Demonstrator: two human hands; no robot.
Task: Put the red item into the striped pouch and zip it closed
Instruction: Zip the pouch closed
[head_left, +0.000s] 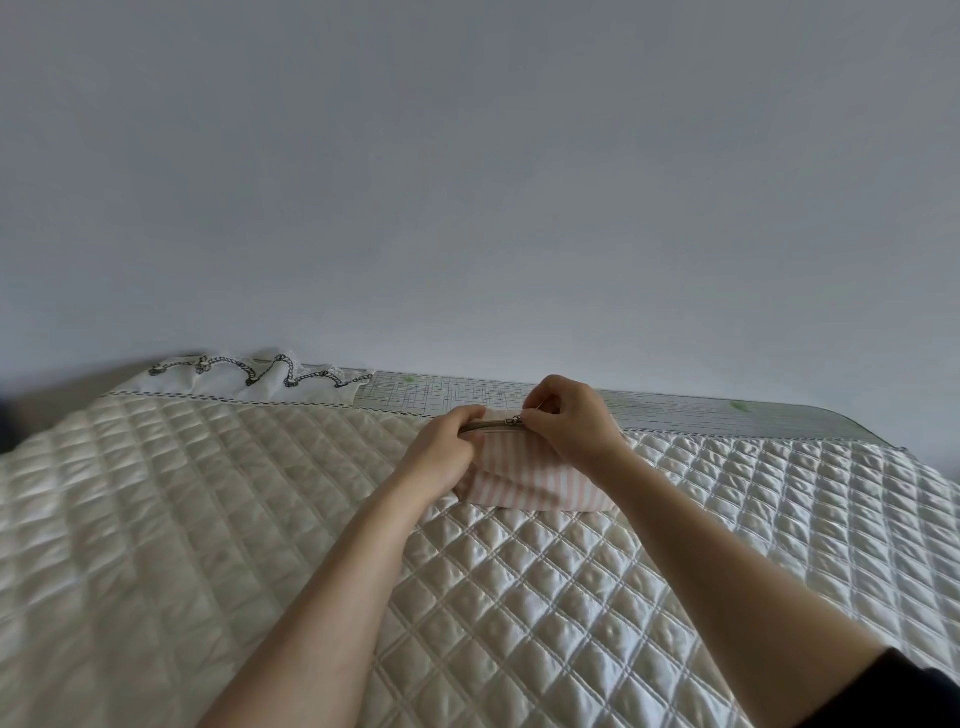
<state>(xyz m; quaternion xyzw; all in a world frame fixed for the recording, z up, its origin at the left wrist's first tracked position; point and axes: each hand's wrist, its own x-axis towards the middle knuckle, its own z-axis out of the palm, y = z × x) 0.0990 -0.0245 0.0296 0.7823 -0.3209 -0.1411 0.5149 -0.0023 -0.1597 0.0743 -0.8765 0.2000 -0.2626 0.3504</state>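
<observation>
Nearest, the quilted cream bedspread (545, 597) carries the striped pouch (524, 478), which lies below both grips. The left hand (447, 447) has its grip clamped on the pouch's left top edge; the right hand (566, 421) pinches the zipper pull (516, 419) between the two grips. The red item is not visible. Beyond lie a checked sheet (467, 391) and rope-trimmed white fabric (249, 376).

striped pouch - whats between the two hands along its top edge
In the head view, a short run of the zipper spans the striped pouch between the left hand and right hand, whose fingers pinch the pull.
</observation>
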